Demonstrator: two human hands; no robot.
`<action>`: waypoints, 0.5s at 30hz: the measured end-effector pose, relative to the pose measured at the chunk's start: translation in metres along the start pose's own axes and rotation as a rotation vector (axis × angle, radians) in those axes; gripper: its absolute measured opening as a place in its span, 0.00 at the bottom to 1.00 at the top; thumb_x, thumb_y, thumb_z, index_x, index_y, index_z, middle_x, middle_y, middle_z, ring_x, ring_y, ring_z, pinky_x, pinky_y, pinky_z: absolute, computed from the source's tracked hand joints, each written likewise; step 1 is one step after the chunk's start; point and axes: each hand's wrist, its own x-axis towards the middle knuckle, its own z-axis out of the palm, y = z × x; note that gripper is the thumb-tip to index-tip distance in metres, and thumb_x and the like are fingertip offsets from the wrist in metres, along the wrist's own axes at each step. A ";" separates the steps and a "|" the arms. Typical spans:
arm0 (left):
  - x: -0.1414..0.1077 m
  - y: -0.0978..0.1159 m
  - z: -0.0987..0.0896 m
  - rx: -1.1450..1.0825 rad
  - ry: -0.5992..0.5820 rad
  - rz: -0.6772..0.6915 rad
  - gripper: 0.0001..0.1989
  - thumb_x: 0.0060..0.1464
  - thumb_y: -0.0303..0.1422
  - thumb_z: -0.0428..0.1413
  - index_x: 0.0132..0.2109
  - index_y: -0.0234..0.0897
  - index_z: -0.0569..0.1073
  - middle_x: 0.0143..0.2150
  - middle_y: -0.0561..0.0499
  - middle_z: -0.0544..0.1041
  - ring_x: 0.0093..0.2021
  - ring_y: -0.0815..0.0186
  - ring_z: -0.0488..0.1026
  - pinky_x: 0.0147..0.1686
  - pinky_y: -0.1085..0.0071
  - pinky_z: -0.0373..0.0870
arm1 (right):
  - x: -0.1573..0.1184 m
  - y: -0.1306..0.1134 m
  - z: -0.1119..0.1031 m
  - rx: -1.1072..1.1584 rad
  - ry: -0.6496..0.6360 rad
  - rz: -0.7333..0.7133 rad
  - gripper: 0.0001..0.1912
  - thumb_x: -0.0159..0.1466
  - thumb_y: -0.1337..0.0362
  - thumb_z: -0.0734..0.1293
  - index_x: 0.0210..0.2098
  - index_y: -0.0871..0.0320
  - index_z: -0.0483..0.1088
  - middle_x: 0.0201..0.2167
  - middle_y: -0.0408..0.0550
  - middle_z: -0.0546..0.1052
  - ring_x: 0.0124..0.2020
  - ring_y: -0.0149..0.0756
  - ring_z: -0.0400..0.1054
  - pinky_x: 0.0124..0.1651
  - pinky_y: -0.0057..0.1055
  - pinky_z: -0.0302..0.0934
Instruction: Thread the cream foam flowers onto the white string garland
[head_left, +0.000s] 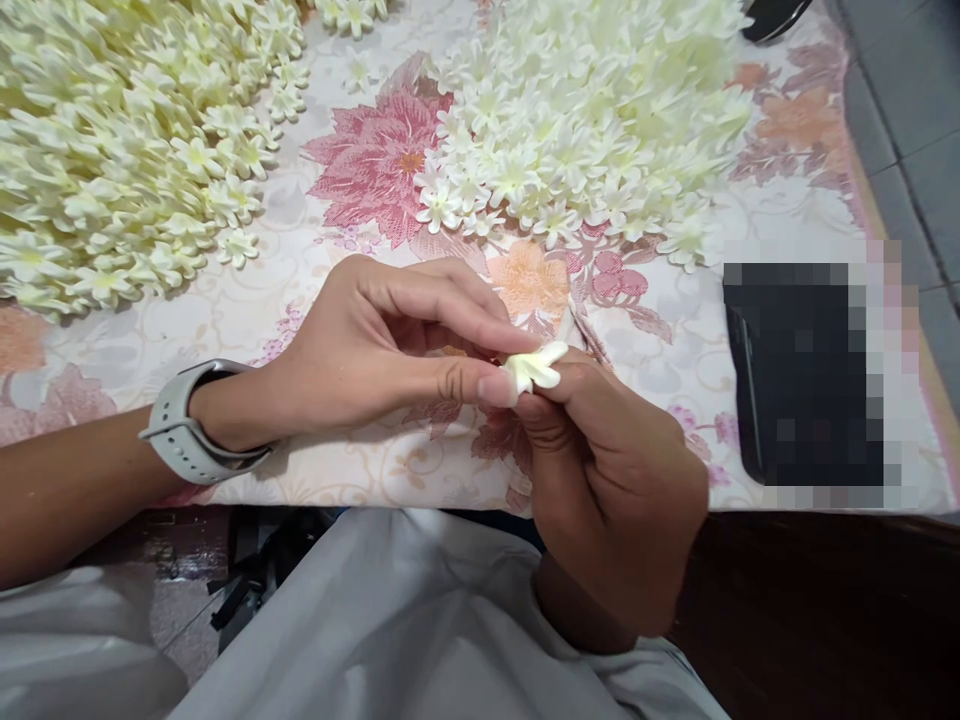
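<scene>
Between my two hands, above the near edge of the table, is a small white artificial flower (pixel 537 368) with a pale yellow centre. My left hand (pixel 390 340), with a pale watch strap at its wrist, pinches the flower's left side between thumb and fingers. From the right, my right hand (pixel 622 470) is closed, its thumb and index finger pressed together at the flower's underside. Whatever the right fingers grip below the petals is hidden. Both hands touch each other around the flower.
A large heap of cream flowers (pixel 127 150) covers the far left of the floral tablecloth (pixel 315 460). Another heap of whiter flowers (pixel 600 110) lies at the far middle. A dark phone-like object (pixel 810 390), partly pixelated, rests at the right. Tiled floor shows past the table's right edge.
</scene>
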 end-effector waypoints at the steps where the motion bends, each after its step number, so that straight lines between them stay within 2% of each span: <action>1: 0.000 0.000 0.000 0.007 -0.002 -0.006 0.09 0.53 0.32 0.77 0.42 0.48 0.90 0.38 0.49 0.87 0.34 0.67 0.84 0.33 0.74 0.84 | 0.000 0.000 0.000 -0.006 0.001 0.003 0.16 0.80 0.65 0.64 0.33 0.53 0.65 0.29 0.41 0.73 0.31 0.31 0.69 0.35 0.31 0.65; 6: 0.002 0.001 -0.002 0.030 0.002 -0.026 0.07 0.53 0.33 0.77 0.40 0.48 0.90 0.38 0.49 0.88 0.36 0.65 0.86 0.35 0.73 0.85 | 0.000 -0.001 0.000 -0.001 -0.013 0.003 0.16 0.80 0.65 0.63 0.33 0.53 0.64 0.29 0.42 0.73 0.31 0.30 0.69 0.35 0.30 0.65; 11: -0.003 0.007 0.006 0.069 0.057 0.008 0.04 0.60 0.28 0.72 0.41 0.43 0.89 0.39 0.50 0.89 0.38 0.66 0.87 0.37 0.75 0.86 | -0.001 0.001 0.002 -0.009 0.025 0.009 0.15 0.80 0.65 0.64 0.34 0.54 0.67 0.29 0.41 0.73 0.32 0.30 0.69 0.37 0.30 0.65; 15: -0.012 0.009 0.010 0.171 0.106 0.031 0.06 0.63 0.28 0.69 0.46 0.43 0.86 0.39 0.52 0.89 0.31 0.68 0.84 0.27 0.73 0.80 | -0.002 0.000 0.004 -0.009 0.052 0.034 0.15 0.80 0.64 0.65 0.34 0.54 0.66 0.30 0.41 0.73 0.33 0.30 0.69 0.38 0.31 0.64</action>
